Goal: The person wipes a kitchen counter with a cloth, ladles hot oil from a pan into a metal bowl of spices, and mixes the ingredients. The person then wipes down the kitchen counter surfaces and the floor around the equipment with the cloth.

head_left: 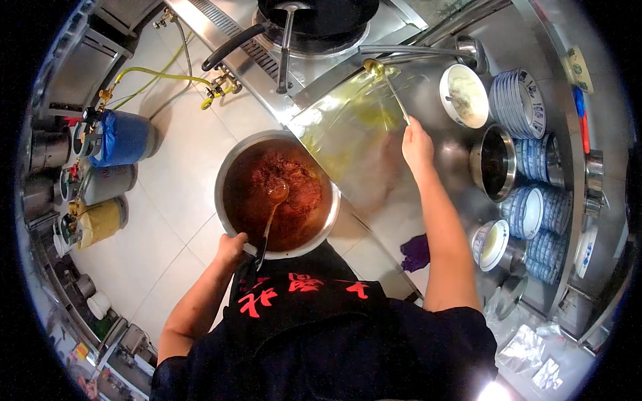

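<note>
My left hand (232,247) is closed on the near left rim of a large metal pot (225,200), which holds a dark red, oily mixture (294,207). A ladle (267,230) rests in that pot, its bowl in the mixture and its handle leaning on the near rim beside my left hand. My right hand (418,144) grips the handle of a second ladle (397,97). This ladle's bowl is over the far part of the steel counter (374,174), where yellowish oil is spread.
A wok (328,17) with a spatula (286,50) sits on the stove ahead. White bowl (463,95), stacked plates (518,103) and a metal pot (493,163) line the counter's right. A purple cloth (415,253) lies nearer. Gas cylinders, one blue (124,138), stand left.
</note>
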Demonstrator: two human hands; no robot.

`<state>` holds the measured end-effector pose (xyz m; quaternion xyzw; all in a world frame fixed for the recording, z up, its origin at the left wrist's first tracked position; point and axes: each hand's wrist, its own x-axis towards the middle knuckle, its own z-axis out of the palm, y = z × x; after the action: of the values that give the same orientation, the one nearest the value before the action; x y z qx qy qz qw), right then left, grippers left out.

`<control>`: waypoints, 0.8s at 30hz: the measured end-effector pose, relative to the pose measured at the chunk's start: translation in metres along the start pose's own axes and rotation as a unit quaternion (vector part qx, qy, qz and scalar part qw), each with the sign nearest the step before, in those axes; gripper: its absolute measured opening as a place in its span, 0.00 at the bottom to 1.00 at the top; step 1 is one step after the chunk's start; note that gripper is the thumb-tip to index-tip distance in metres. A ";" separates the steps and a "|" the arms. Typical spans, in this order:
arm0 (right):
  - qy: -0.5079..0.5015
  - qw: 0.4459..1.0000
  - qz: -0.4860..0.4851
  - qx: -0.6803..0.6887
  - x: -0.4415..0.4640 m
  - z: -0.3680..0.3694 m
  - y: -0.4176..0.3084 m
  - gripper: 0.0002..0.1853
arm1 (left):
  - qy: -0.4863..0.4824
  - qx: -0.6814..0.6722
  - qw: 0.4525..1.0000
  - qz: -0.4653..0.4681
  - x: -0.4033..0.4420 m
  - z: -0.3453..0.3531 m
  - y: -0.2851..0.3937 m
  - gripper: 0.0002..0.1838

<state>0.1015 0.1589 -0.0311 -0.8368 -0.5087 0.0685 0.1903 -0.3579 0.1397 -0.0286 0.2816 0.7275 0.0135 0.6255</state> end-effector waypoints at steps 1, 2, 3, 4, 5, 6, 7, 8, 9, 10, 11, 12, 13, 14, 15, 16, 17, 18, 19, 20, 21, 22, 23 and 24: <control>-0.024 1.000 0.017 -0.007 -0.001 0.000 -0.005 0.14 | -0.004 -0.002 1.000 0.005 0.003 -0.001 -0.002 0.11; -0.039 0.999 0.006 0.006 -0.013 0.002 -0.011 0.15 | -0.007 0.024 1.000 0.013 0.013 -0.004 -0.011 0.12; -0.055 0.998 -0.005 0.017 -0.035 0.003 -0.020 0.16 | -0.009 0.019 1.000 0.009 0.016 -0.006 -0.015 0.12; -0.122 0.992 0.031 0.017 -0.057 0.004 -0.030 0.16 | -0.012 0.014 1.000 0.005 0.019 -0.006 -0.018 0.12; -0.109 0.991 -0.020 0.068 -0.083 0.004 -0.039 0.16 | -0.015 0.006 1.000 0.003 0.021 -0.006 -0.018 0.12; -0.134 0.982 -0.022 0.128 -0.113 0.014 -0.034 0.16 | -0.011 0.011 1.000 0.010 0.019 -0.005 -0.016 0.12; -0.158 0.981 -0.027 0.113 -0.131 0.003 -0.054 0.16 | -0.006 0.015 1.000 0.018 0.014 -0.005 -0.012 0.12; -0.127 0.981 -0.086 0.117 -0.138 0.000 -0.055 0.16 | -0.001 0.020 0.999 0.025 0.013 -0.004 -0.011 0.13; -0.096 0.977 -0.142 0.122 -0.142 -0.002 -0.056 0.16 | -0.004 0.003 1.000 0.022 0.014 -0.003 -0.012 0.13; -0.087 0.983 -0.104 0.126 -0.132 -0.005 -0.054 0.15 | -0.006 -0.012 1.000 0.018 0.015 -0.004 -0.015 0.13; -0.077 0.986 -0.065 0.130 -0.111 -0.009 -0.047 0.15 | -0.009 -0.025 1.000 0.016 0.017 -0.004 -0.016 0.13; -0.078 0.990 0.005 0.116 -0.091 -0.012 -0.038 0.15 | 0.002 -0.007 1.000 0.020 0.014 -0.003 -0.012 0.13; 0.004 0.995 -0.033 0.097 -0.068 0.003 -0.013 0.14 | 0.001 0.003 1.000 0.015 0.016 -0.003 -0.012 0.13; 0.013 0.998 0.007 0.055 -0.046 0.001 -0.005 0.14 | 0.000 0.013 1.000 0.010 0.017 -0.005 -0.012 0.13; 0.001 0.998 0.054 0.021 -0.029 -0.007 -0.009 0.14 | 0.000 0.022 1.000 0.003 0.017 -0.005 -0.014 0.14; 0.027 0.999 0.035 -0.004 -0.016 -0.003 0.002 0.15 | -0.001 0.011 1.000 0.003 0.019 -0.004 -0.016 0.14; 0.058 0.998 0.002 0.021 -0.014 0.003 0.010 0.15 | -0.002 0.002 1.000 0.002 0.022 -0.004 -0.020 0.14; 0.036 0.999 0.019 0.025 -0.020 0.000 -0.001 0.15 | -0.004 -0.006 1.000 0.003 0.024 -0.006 -0.021 0.15; 0.016 0.999 0.036 0.027 -0.032 -0.003 -0.015 0.14 | -0.002 0.002 1.000 0.006 0.022 -0.007 -0.017 0.15; -0.021 0.999 0.033 0.038 -0.049 0.001 -0.022 0.14 | -0.003 0.008 1.000 0.007 0.018 -0.007 -0.013 0.15; -0.058 0.997 0.030 0.047 -0.071 0.008 -0.027 0.15 | -0.004 0.013 1.000 0.008 0.015 -0.006 -0.012 0.15; -0.073 0.994 0.000 0.081 -0.101 0.015 -0.031 0.15 | -0.007 0.014 1.000 0.018 0.015 -0.005 -0.012 0.15; -0.087 0.989 -0.031 0.115 -0.125 0.019 -0.035 0.15 | -0.008 0.015 0.999 0.028 0.016 -0.005 -0.013 0.15; -0.068 0.987 -0.072 0.126 -0.139 0.016 -0.043 0.15 | -0.009 0.015 0.999 0.038 0.017 -0.006 -0.013 0.15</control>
<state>-0.0047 0.0584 -0.0403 -0.7608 -0.5663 0.1753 0.2639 -0.3699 0.1382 -0.0478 0.3186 0.7105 0.0244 0.6270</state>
